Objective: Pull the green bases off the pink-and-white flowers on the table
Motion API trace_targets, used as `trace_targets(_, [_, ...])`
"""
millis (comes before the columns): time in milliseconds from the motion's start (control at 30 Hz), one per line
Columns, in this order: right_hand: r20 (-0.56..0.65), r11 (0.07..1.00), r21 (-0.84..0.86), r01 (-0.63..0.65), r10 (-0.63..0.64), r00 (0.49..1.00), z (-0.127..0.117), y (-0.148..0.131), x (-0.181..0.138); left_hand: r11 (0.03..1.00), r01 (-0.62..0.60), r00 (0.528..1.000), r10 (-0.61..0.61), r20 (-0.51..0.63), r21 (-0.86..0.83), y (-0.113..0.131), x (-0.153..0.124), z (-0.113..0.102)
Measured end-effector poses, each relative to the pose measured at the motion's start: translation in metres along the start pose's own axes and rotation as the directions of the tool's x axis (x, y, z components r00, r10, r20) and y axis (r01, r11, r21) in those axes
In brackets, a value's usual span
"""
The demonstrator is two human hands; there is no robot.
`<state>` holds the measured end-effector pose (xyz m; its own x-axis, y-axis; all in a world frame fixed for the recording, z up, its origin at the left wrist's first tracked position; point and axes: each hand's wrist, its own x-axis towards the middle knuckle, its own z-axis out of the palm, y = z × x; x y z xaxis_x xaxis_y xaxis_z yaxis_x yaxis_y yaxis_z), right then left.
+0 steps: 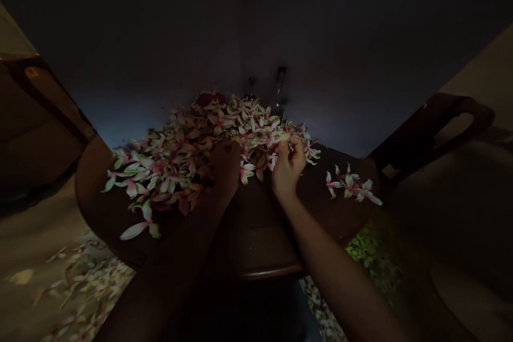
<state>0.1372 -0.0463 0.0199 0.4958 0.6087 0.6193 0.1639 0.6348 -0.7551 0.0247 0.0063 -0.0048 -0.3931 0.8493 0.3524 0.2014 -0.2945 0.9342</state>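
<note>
A large heap of pink-and-white flowers (176,155) with green-tipped petals covers the back and left of a dark wooden table (256,248). At the front of the heap, my right hand (289,165) has its thumb and forefinger pinched on a pale flower, partly hidden by the fingers. My left hand (227,163), in deep shadow, is curled against the heap just to the left; what its fingers hold, if anything, is hidden. A small separate group of flowers (350,186) lies at the table's right side.
Behind the heap stand a clear bottle (279,93) and a smaller dark bottle (250,88), near a red object (210,98). Wooden furniture (444,123) is at the right. More flowers (96,278) lie low at the left, and green leaves (371,254) below the table's right edge.
</note>
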Motion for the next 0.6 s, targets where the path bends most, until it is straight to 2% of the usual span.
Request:
trace_targets(100, [0.102, 0.996, 0.086, -0.006, -0.003, 0.995, 0.000, 0.000, 0.003, 0.994, -0.076, 0.993, 0.083, -0.088, 0.083, 0.007, 0.001, -0.006])
trace_targets(200, [0.154, 0.999, 0.032, -0.028, 0.023, 0.988, -0.003, 0.002, 0.008, 0.973, -0.177, 0.975, 0.194, -0.104, 0.150, 0.014, 0.000, -0.014])
trace_targets(300, [0.234, 0.994, -0.025, -0.102, 0.105, 0.967, -0.006, 0.007, 0.013, 0.926, -0.318, 0.945, 0.327, -0.011, 0.205, 0.018, 0.001, -0.021])
trace_targets(467, [0.405, 0.966, -0.024, -0.256, 0.243, 0.881, -0.003, 0.018, 0.013, 0.839, -0.506, 0.862, 0.481, 0.161, 0.199, 0.017, 0.001, -0.020])
trace_targets(533, [0.436, 0.969, -0.049, -0.243, 0.239, 0.867, -0.002, 0.021, 0.012, 0.830, -0.530, 0.843, 0.492, 0.218, 0.173, 0.017, 0.000, -0.017])
trace_targets(600, [0.440, 0.980, -0.069, -0.185, 0.196, 0.877, -0.003, 0.023, 0.013, 0.833, -0.524, 0.840, 0.471, 0.268, 0.177, 0.016, -0.002, -0.014])
